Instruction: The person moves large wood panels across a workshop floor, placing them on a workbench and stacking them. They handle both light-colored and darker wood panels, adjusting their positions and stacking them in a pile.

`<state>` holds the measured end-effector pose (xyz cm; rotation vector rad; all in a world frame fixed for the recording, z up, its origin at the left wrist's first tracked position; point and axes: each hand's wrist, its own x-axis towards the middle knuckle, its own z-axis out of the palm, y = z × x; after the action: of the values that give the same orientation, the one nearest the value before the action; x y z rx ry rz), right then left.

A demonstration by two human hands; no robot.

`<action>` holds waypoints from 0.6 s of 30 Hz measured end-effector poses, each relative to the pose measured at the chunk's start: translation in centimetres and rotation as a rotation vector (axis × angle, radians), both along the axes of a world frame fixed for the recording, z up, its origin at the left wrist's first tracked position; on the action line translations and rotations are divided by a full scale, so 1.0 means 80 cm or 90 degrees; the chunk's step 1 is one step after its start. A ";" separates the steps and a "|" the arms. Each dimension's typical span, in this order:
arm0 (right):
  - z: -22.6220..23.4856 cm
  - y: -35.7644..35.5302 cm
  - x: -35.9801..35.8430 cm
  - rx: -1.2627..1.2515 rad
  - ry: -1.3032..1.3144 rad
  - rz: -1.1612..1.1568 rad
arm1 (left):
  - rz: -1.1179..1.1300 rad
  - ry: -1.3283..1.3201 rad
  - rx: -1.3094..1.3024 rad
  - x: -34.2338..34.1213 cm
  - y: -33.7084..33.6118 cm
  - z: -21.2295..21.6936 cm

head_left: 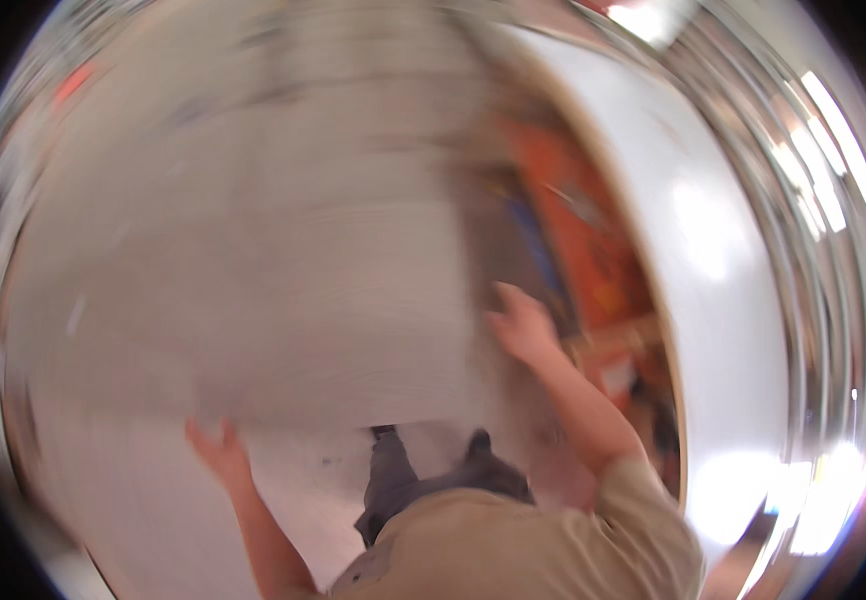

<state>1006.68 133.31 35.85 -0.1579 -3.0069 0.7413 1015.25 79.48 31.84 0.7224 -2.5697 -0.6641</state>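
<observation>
Motion smears much of the head view. My left hand (pixel 221 452) is at lower left, its thumb and a finger spread apart, with nothing visible between them. It appears over the grey-beige surface (pixel 283 250), near where that meets a paler area. My right hand (pixel 525 326) reaches forward on the right, thumb and finger parted and no object seen in it. Closest to that hand is an orange bin (pixel 578 215) under a white tabletop (pixel 718 300). Whether either hand touches anything, I cannot tell.
Blurred tools, one long and light-coloured (pixel 578 205), lie in the orange bin. A blue strip (pixel 533 240) runs beside it. The tabletop's curved edge (pixel 671 350) borders my right side. My legs (pixel 393 480) stand on a pale floor (pixel 303 480).
</observation>
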 end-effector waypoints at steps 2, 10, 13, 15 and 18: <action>-0.010 0.007 0.058 0.019 0.000 -0.012 | -0.176 0.030 -0.048 -0.012 0.062 0.003; -0.073 -0.088 0.409 -0.322 -0.143 -0.201 | -0.853 -0.242 0.096 0.028 0.334 0.032; -0.080 -0.082 0.532 -0.405 -0.155 -0.263 | -1.081 -0.260 0.083 0.088 0.445 0.055; -0.067 -0.056 0.641 -0.449 -0.131 -0.407 | -1.246 -0.218 0.041 0.162 0.539 0.071; -0.017 -0.001 0.851 -0.477 0.007 -0.692 | -1.422 -0.190 0.085 0.365 0.708 0.099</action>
<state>1074.78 133.19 34.53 -1.5616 -1.9150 1.5051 1044.44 136.15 39.74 -2.5309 -2.3885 -1.1069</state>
